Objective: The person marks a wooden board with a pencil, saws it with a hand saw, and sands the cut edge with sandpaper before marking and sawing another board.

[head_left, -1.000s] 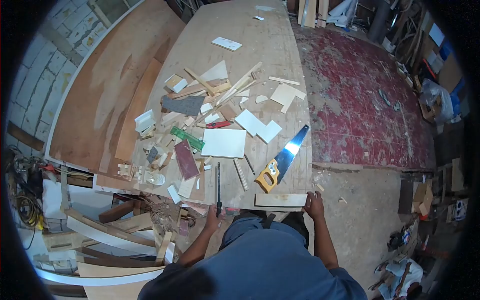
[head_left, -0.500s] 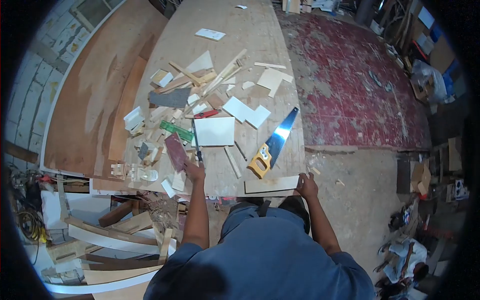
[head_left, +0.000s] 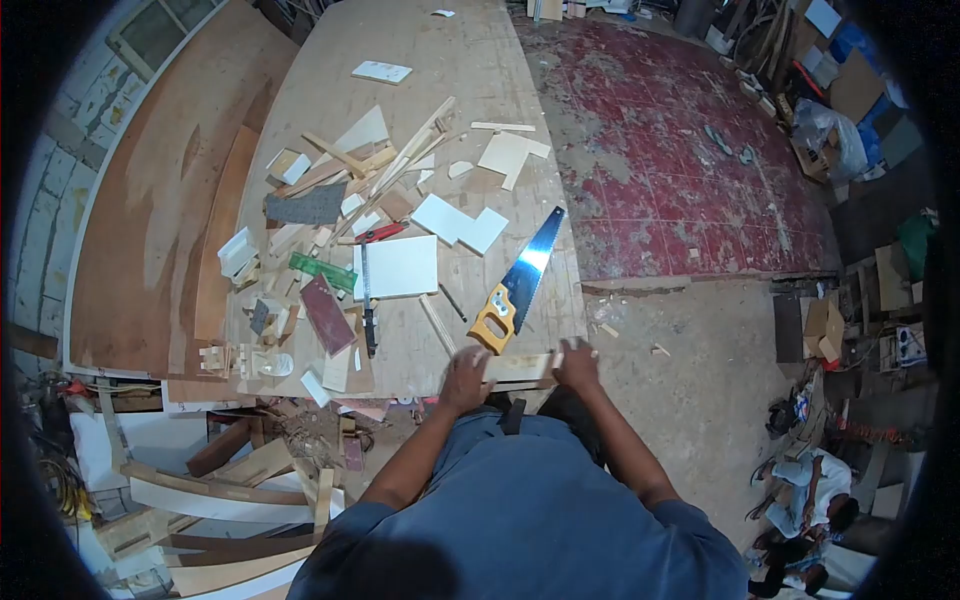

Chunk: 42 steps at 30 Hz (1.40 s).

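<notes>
A short pale wooden board (head_left: 522, 368) lies along the near edge of the table. My left hand (head_left: 465, 380) grips its left end, with fingers curled over it. At the opposite end my right hand (head_left: 577, 366) holds on with bent fingers. Just beyond the board is a handsaw (head_left: 520, 282) with a yellow handle, its blade pointing away to the right. To the left of my left hand lies a reddish-brown rectangular block (head_left: 327, 316), untouched. Near it are a dark thin tool (head_left: 369, 320) and a white square panel (head_left: 397, 266).
Offcuts, a green tool (head_left: 322, 271), a red-handled tool (head_left: 381, 232) and a grey piece (head_left: 305, 204) clutter the table's left half. A large wooden panel (head_left: 150, 190) stands along the left. Another person (head_left: 812, 495) is at the lower right.
My left hand has let go of the reddish-brown block and moved right to the board. My right hand remains at the board's right end. The view has shifted slightly.
</notes>
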{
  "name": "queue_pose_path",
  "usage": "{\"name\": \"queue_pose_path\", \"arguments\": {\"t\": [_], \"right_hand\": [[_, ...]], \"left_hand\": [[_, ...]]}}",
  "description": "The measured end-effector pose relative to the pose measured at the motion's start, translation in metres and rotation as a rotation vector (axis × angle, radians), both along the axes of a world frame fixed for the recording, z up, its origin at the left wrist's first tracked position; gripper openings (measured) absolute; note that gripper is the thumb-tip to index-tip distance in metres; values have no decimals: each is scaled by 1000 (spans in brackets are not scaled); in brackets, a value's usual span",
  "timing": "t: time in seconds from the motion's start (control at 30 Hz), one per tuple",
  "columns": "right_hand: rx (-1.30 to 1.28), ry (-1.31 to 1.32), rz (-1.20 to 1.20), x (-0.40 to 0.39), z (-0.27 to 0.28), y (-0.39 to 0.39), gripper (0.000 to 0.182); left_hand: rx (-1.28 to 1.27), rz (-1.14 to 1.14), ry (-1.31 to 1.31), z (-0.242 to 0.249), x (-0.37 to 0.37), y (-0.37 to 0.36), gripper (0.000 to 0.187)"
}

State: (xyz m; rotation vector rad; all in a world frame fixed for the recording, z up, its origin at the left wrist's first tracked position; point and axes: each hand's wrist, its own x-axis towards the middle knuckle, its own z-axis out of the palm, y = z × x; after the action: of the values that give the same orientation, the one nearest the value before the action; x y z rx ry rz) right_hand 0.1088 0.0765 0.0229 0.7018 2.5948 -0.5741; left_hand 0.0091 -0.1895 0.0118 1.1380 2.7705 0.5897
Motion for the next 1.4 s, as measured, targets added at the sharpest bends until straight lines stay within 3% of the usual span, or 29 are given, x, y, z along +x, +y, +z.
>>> {"name": "queue_pose_path", "arguments": {"t": [0.07,0.17,0.2,0.23,0.3,0.37,0.43,0.47,0.5,0.57,0.6,0.7,0.77,0.87,0.97,1.07,1.13,1.2,1.23,1.27,1.3,1.33,1.37,1.4], "right_hand": [[42,176,143,-23,-2,-24,61],[-28,172,339,-66,22,-54,41],[-35,187,401,-78,15,-63,39],[-42,203,462,-90,10,-71,38],[-104,239,498,-108,6,-83,37],[-167,272,532,-125,-7,-94,37],[-26,226,664,-149,-25,-105,35],[21,186,658,-160,-22,-112,34],[22,197,678,-165,2,-114,34],[163,194,772,-173,42,-118,29],[167,259,660,-184,9,-126,28],[169,247,602,-203,-15,-141,26],[109,255,582,-209,-19,-145,25],[-67,337,355,-215,-36,-145,25],[-194,381,189,-219,-22,-137,26],[-267,473,62,-222,-30,-130,22],[-313,536,-3,-211,-22,-115,20],[-565,625,-41,-186,-12,-89,20],[-462,652,58,-170,-7,-71,23],[-535,706,36,-154,-19,-52,21],[-780,633,-179,-136,-27,-33,18],[-776,660,-141,-115,-14,-12,17],[-589,599,-131,-95,-43,22,16],[-672,584,-270,-71,-44,43,14]], "left_hand": [[78,-358,-88,6,-1,2,66],[-15,-428,-100,-2,-2,5,63],[-236,-433,-80,-9,-3,6,55],[-240,-421,-73,-17,-3,5,55],[-231,-347,160,-36,-1,-2,32],[-148,-351,123,-53,-3,-8,28],[-317,-243,-327,-49,-1,-6,38],[-183,-232,-312,-47,0,-6,50],[-183,-210,-303,-49,-2,-5,50],[309,-276,-147,-53,-6,-5,57],[181,-311,-135,-44,-5,-8,53],[-20,-287,-195,-50,-1,-7,50],[100,-223,-230,-54,8,-9,51],[224,-151,-237,-25,15,-17,56],[280,36,-448,11,17,-18,56],[140,170,-318,-1,9,-14,50],[288,388,-582,6,-3,2,56],[346,530,-546,-10,-5,21,61],[396,664,-502,-28,-9,30,66],[413,774,-404,-53,-14,41,73],[418,778,-404,-58,-17,45,73],[439,844,-471,-59,-23,52,74],[461,909,-539,-60,-29,59,76],[417,958,-544,-66,-32,65,76]]}}
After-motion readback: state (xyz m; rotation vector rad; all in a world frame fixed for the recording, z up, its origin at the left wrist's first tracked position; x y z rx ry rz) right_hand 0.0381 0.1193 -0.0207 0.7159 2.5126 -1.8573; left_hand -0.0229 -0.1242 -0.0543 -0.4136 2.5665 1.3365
